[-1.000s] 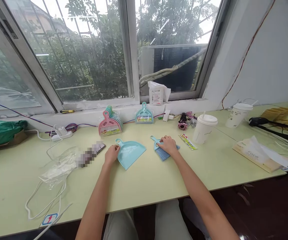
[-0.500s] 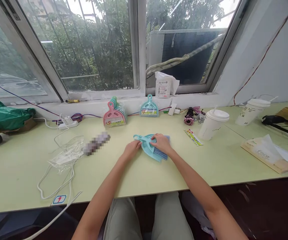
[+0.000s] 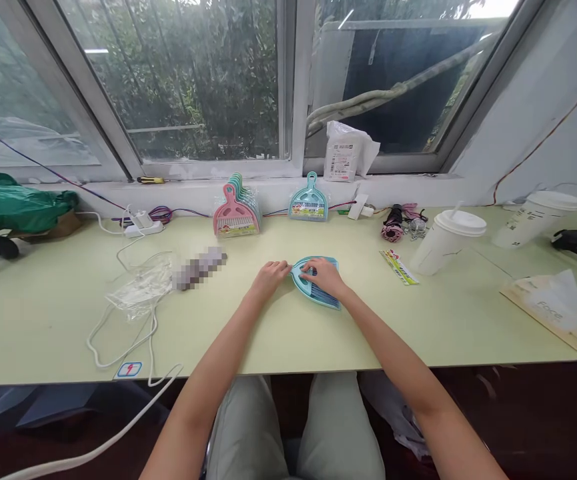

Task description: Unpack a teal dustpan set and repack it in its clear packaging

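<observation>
Hands (image 3: 325, 275), two, on one brush (image 3: 324, 296), one dustpan (image 3: 333, 261).

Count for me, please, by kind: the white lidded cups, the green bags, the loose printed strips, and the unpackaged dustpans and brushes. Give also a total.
White lidded cups: 2 (nearer cup, farther cup)
Green bag: 1
Loose printed strip: 1
Unpackaged dustpan: 1
Unpackaged brush: 1
Total: 6
</observation>
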The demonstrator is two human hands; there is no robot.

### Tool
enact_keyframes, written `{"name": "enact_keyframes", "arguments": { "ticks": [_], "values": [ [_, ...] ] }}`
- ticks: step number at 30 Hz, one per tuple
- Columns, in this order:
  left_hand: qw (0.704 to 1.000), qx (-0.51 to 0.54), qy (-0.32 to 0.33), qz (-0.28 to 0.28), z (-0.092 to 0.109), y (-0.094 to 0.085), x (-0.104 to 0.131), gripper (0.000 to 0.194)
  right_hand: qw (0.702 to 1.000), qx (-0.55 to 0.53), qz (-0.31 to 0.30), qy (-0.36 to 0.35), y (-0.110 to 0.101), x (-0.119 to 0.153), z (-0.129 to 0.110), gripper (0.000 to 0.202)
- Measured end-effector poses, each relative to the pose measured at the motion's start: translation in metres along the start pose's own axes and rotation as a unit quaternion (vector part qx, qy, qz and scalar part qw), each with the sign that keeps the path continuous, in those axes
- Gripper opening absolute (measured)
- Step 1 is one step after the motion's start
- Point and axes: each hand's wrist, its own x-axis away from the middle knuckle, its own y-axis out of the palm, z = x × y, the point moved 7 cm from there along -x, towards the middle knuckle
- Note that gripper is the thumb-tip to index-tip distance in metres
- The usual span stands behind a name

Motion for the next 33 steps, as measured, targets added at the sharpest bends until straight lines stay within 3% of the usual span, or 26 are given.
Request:
{"name": "enact_keyframes", "arguments": {
  "ticks": [3,8,10,12,14,16,18,20,21,23,26,28,30,33],
  "values": [
    [0.999,0.028,-0.002,0.016,0.001,-0.001,-0.004,0.029,0.999,0.028,-0.006,0.017,0.002,-0.002,0.002,0.012],
    [1.0,0.028,0.006,-0.003,0.003,0.003,-0.004,0.031,0.997,0.072,-0.024,0.018,0.003,-0.005,-0.001,0.01],
    [0.999,0.037,-0.008,0.024,0.001,0.0,-0.003,0.033,0.996,0.077,-0.023,0.032,0.003,-0.004,0.0,0.01],
    [0.991,0.073,-0.06,0.092,-0.005,-0.008,-0.001,0.034,0.996,0.061,-0.01,0.063,0.002,-0.003,0.003,0.01],
    [0.961,0.162,-0.147,0.169,-0.016,-0.016,0.003,0.045,0.994,0.024,0.039,0.101,-0.002,-0.001,0.007,0.012],
    [0.903,0.322,-0.225,0.174,-0.023,-0.008,0.004,0.057,0.984,-0.029,0.121,0.129,-0.01,0.001,0.009,0.017],
    [0.831,0.492,-0.247,0.083,-0.014,0.012,0.0,0.057,0.97,-0.096,0.181,0.129,-0.015,0.0,0.009,0.024],
    [0.77,0.59,-0.243,-0.005,0.0,0.027,-0.003,0.055,0.964,-0.161,0.184,0.11,-0.016,-0.003,0.01,0.03],
    [0.753,0.609,-0.25,-0.016,0.002,0.03,-0.003,0.054,0.962,-0.176,0.182,0.105,-0.018,-0.004,0.013,0.033],
    [0.734,0.614,-0.288,0.021,-0.008,0.03,0.0,0.049,0.96,-0.14,0.207,0.125,-0.031,-0.002,0.032,0.034],
    [0.713,0.603,-0.343,0.103,-0.038,0.025,0.008,0.04,0.93,0.05,0.272,0.241,-0.059,0.016,0.085,0.039],
    [0.699,0.597,-0.365,0.148,-0.059,0.021,0.014,0.038,0.905,0.14,0.227,0.332,-0.065,0.027,0.126,0.051],
    [0.685,0.589,-0.389,0.179,-0.077,0.019,0.02,0.038,0.896,0.164,0.151,0.385,-0.057,0.033,0.157,0.054],
    [0.676,0.578,-0.413,0.198,-0.093,0.017,0.026,0.037,0.932,0.149,0.065,0.324,-0.034,0.021,0.159,0.046]
  ]
}}
